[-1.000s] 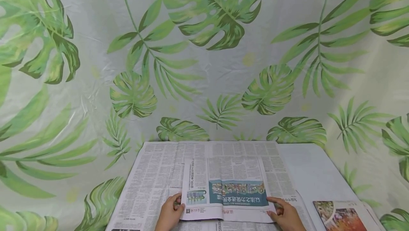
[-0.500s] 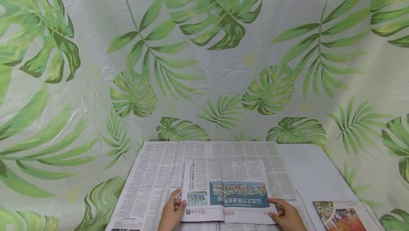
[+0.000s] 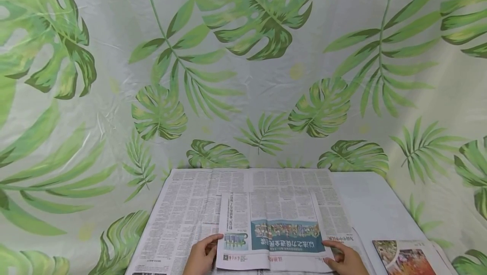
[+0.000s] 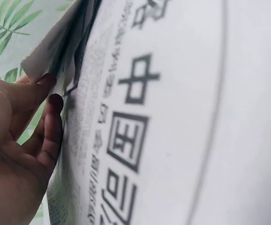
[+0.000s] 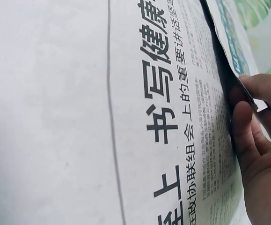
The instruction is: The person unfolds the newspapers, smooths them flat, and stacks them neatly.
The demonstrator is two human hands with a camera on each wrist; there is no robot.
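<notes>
A folded newspaper (image 3: 289,211), with a teal picture banner across its lower part, lies over a larger spread newspaper (image 3: 182,207) in the head view. At its left edge, my left hand (image 3: 201,254) pinches the paper near the lower corner, the index finger laid over the margin. My right hand (image 3: 344,258) grips the opposite edge between finger and thumb. From the left wrist, the left hand (image 4: 23,136) shows its fingertips at the lifted paper edge, close over the large print. The right wrist view has the right hand (image 5: 261,140) holding the dark-lined edge, slightly raised.
A booklet with a reddish food picture (image 3: 411,258) lies at the right front of the white tabletop (image 3: 369,199). Behind and around the table hangs a leaf-patterned curtain (image 3: 266,89). The spread newspaper reaches the table's back edge.
The folded newspaper has shifted slightly toward me and to the right, with the right hand following. My left index finger, raised beside the edge half a second ago, now lies on it.
</notes>
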